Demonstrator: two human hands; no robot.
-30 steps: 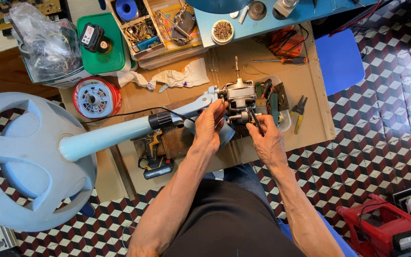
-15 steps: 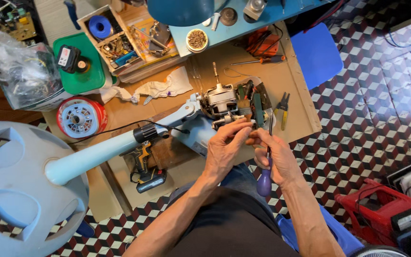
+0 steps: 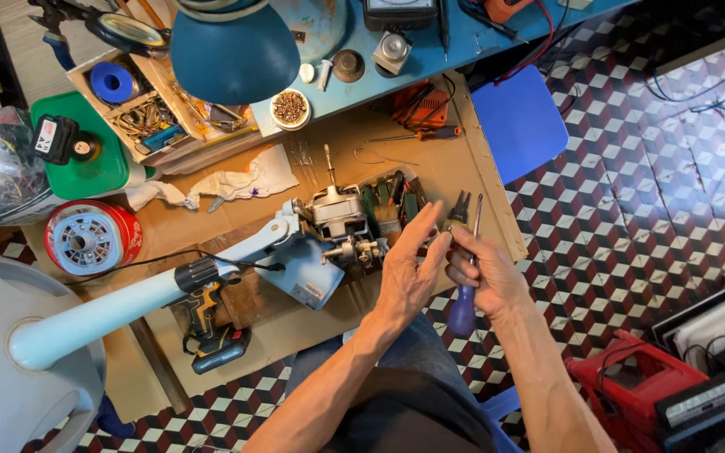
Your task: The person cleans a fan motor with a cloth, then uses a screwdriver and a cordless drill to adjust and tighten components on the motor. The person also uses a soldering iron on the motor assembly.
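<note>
A pale blue fan stand [image 3: 119,304] lies across a cardboard-covered bench, its bare motor [image 3: 336,220] at the upper end. My right hand [image 3: 487,273] holds a screwdriver [image 3: 466,285] with a blue-purple handle, the shaft pointing up. My left hand [image 3: 410,268] is raised just right of the motor, fingers spread, its fingertips meeting the right hand's fingertips. Whether something small sits between the fingertips is too fine to tell.
A cordless drill [image 3: 207,323] lies under the stand. A red-rimmed wire spool [image 3: 87,239], a white rag [image 3: 228,183], a green box [image 3: 90,159], a parts tray [image 3: 140,105], a blue lamp shade [image 3: 232,50], pliers [image 3: 461,206] and a red toolbox [image 3: 656,394] surround the bench.
Both hands came off the motor and drew back to the right. The right hand picked up the screwdriver and now holds it upright; the left hand opened. The view shifted.
</note>
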